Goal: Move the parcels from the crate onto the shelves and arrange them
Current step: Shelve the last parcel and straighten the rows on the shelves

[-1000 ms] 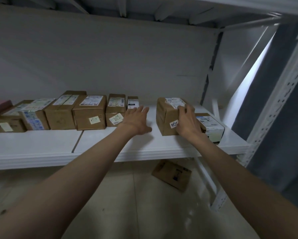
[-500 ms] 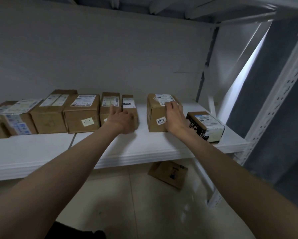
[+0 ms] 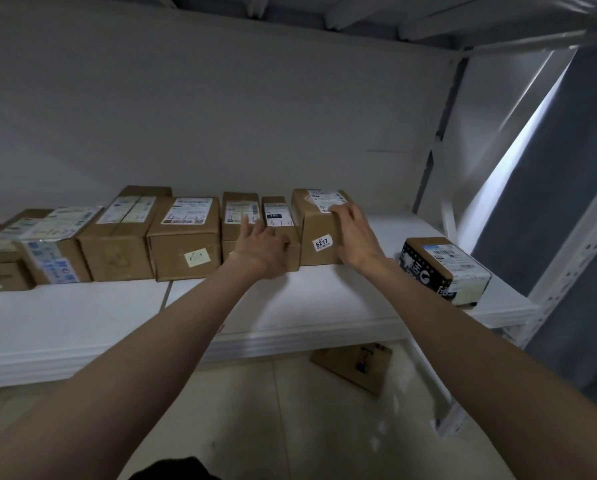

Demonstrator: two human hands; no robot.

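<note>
Several brown cardboard parcels stand in a row along the white shelf (image 3: 307, 306). My right hand (image 3: 354, 237) lies over the top right edge of the parcel with the 6217 sticker (image 3: 316, 233), which now sits close against a narrow parcel (image 3: 277, 213). My left hand (image 3: 262, 247) rests with fingers apart on the front of that narrow parcel and its neighbour (image 3: 240, 213), holding nothing. No crate is in view.
A black-and-brown parcel (image 3: 442, 268) stands alone near the shelf's right end. Larger parcels (image 3: 186, 237) (image 3: 120, 233) fill the left. One parcel (image 3: 354, 365) lies on the floor under the shelf. A perforated white upright (image 3: 567, 271) bounds the right side.
My right hand has slid the 6217 parcel left, closing the gap to the narrow parcel. My left hand has moved onto the fronts of the small parcels.
</note>
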